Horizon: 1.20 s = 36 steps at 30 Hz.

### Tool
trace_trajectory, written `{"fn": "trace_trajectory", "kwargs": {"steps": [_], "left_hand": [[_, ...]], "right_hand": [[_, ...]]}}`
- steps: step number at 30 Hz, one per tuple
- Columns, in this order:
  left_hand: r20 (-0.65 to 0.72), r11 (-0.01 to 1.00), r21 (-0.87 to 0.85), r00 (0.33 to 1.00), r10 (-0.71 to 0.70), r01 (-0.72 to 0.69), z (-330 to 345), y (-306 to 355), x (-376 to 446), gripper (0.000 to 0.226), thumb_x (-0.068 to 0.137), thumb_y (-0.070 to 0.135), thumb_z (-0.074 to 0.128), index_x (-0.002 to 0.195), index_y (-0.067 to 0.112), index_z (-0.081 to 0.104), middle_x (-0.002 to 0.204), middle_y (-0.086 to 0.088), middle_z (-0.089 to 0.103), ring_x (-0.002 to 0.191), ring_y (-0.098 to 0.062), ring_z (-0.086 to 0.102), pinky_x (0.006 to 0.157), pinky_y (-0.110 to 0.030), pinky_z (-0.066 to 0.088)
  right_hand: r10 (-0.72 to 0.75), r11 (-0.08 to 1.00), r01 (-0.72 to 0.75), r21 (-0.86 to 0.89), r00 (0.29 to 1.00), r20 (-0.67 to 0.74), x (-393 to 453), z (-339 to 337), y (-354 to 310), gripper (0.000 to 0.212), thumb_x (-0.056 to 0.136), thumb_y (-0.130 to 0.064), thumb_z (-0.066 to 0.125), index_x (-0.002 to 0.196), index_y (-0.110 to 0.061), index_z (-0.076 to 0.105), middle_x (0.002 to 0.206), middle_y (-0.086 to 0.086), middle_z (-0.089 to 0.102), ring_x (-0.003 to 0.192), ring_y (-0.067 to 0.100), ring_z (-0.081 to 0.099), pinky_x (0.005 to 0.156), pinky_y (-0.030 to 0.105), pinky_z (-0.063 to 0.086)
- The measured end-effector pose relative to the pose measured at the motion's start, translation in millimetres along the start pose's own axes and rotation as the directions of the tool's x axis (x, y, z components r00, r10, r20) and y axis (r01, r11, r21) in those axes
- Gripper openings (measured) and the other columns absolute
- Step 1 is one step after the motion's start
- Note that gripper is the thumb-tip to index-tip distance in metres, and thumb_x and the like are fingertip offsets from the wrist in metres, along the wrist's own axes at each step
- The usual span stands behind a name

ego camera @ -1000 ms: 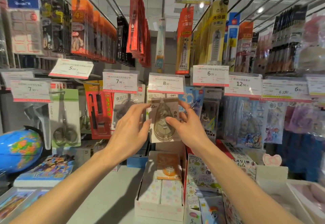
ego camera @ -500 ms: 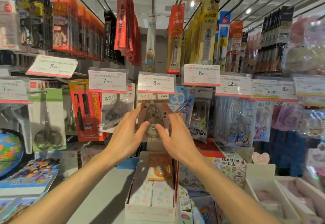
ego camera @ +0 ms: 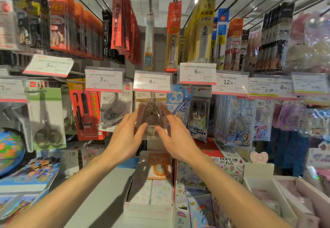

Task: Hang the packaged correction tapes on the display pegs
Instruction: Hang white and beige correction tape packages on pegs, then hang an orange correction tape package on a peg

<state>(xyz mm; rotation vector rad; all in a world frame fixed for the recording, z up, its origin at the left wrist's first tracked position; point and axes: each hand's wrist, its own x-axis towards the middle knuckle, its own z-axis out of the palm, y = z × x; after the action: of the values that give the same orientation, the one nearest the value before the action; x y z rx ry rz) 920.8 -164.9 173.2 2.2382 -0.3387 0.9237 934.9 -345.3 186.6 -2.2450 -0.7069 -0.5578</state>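
Two hands meet on one packaged correction tape [ego camera: 151, 118]: the left hand [ego camera: 125, 138] and the right hand [ego camera: 175, 138] flank it evenly, neither nearer, each with its fingers laid along a side edge and its thumb on the clear blister, lightly pinching the pack. The pack stands upright, long axis vertical, straight ahead of both palms. Its top edge disappears behind the 8.00 price tag [ego camera: 152, 81], so whether its hole already sits on the peg cannot be told.
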Motion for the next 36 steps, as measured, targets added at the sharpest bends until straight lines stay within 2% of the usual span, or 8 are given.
{"fn": "trace_trajectory", "kwargs": {"steps": [4, 7, 10, 15, 21, 27, 30, 36], "left_hand": [[0.011, 1.000, 0.027, 1.000, -0.015, 0.015, 1.5, -3.5, -12.0, 0.061, 0.102, 0.036, 0.049, 0.157, 0.039, 0.022, 0.101, 0.018, 0.049, 0.085, -0.010, 0.053, 0.084, -0.030, 0.047], [0.040, 0.997, 0.033, 0.996, -0.076, 0.074, 1.4, -6.3, -24.6, 0.062, 0.102, 0.036, 0.049, 0.157, 0.039, 0.021, 0.105, 0.012, 0.044, 0.073, 0.000, 0.051, 0.075, -0.023, 0.041], [0.078, 0.995, 0.029, 0.992, -0.097, 0.095, -0.6, -10.8, -38.4, 0.063, 0.103, 0.032, 0.050, 0.157, 0.042, 0.019, 0.109, 0.011, 0.045, 0.068, 0.004, 0.053, 0.068, -0.018, 0.039], [0.125, 0.995, 0.035, 0.987, -0.099, 0.096, -1.6, -40.2, -61.9, 0.058, 0.102, 0.031, 0.051, 0.153, 0.045, 0.025, 0.107, 0.016, 0.050, 0.077, 0.001, 0.056, 0.068, -0.013, 0.039], [0.398, 0.954, -0.031, 0.880, -0.261, 0.297, 19.7, -101.3, -65.3, 0.029, 0.099, 0.025, 0.055, 0.128, 0.026, 0.062, 0.121, 0.009, 0.065, 0.084, -0.003, 0.066, 0.078, -0.022, 0.050], [0.512, 0.883, -0.096, 0.784, -0.352, 0.460, 45.6, -140.5, -42.7, 0.025, 0.099, 0.021, 0.053, 0.121, 0.021, 0.065, 0.116, 0.005, 0.067, 0.096, -0.014, 0.065, 0.084, -0.026, 0.050], [0.540, 0.835, -0.142, 0.749, -0.385, 0.532, 63.6, -151.9, -31.0, 0.019, 0.097, 0.020, 0.054, 0.113, 0.023, 0.065, 0.113, -0.001, 0.071, 0.099, -0.020, 0.068, 0.087, -0.033, 0.055], [0.536, 0.827, -0.141, 0.744, -0.399, 0.545, 100.2, -167.6, -11.1, 0.023, 0.090, 0.020, 0.052, 0.097, 0.007, 0.069, 0.100, -0.020, 0.073, 0.103, -0.040, 0.066, 0.071, -0.031, 0.046]], "right_hand": [[-0.031, 1.000, 0.031, -0.004, 0.999, 0.031, -9.3, 0.4, 6.9, 0.048, 0.103, -0.040, 0.049, 0.148, -0.028, 0.036, 0.130, -0.004, 0.049, 0.111, 0.012, 0.052, 0.095, 0.031, 0.043], [-0.002, 1.000, 0.002, 0.003, 0.996, 0.093, -17.2, 3.2, 8.3, 0.058, 0.104, -0.035, 0.050, 0.156, -0.026, 0.026, 0.146, -0.002, 0.043, 0.118, 0.012, 0.056, 0.099, 0.027, 0.041], [0.028, 1.000, -0.028, -0.007, 0.990, 0.140, -24.2, 11.9, 8.2, 0.067, 0.103, -0.034, 0.051, 0.159, -0.029, 0.015, 0.149, -0.003, 0.041, 0.099, 0.007, 0.058, 0.094, 0.028, 0.046], [0.026, 0.974, 0.019, -0.226, 0.980, 0.196, -38.9, 26.0, 6.6, 0.057, 0.102, -0.031, 0.051, 0.155, -0.025, 0.032, 0.120, -0.001, 0.057, 0.101, 0.015, 0.059, 0.087, 0.031, 0.046], [0.259, 0.876, -0.093, -0.474, 0.919, 0.297, -22.1, 62.9, 1.3, 0.029, 0.100, -0.023, 0.051, 0.120, -0.009, 0.068, 0.123, 0.011, 0.065, 0.116, 0.031, 0.060, 0.096, 0.041, 0.049], [0.553, 0.745, -0.348, -0.569, 0.798, 0.237, 8.0, 116.1, 32.1, 0.030, 0.097, -0.028, 0.052, 0.117, -0.009, 0.061, 0.135, 0.019, 0.054, 0.122, 0.038, 0.056, 0.098, 0.038, 0.048], [0.650, 0.683, -0.457, -0.570, 0.737, 0.188, 9.0, 134.4, 45.4, 0.044, 0.098, -0.035, 0.048, 0.134, -0.008, 0.048, 0.144, 0.023, 0.047, 0.131, 0.040, 0.048, 0.104, 0.041, 0.043], [0.653, 0.681, -0.567, -0.463, 0.756, 0.036, -7.6, 150.1, 61.1, 0.038, 0.096, -0.033, 0.053, 0.127, -0.011, 0.051, 0.130, 0.019, 0.057, 0.124, 0.038, 0.050, 0.099, 0.040, 0.042]]}}
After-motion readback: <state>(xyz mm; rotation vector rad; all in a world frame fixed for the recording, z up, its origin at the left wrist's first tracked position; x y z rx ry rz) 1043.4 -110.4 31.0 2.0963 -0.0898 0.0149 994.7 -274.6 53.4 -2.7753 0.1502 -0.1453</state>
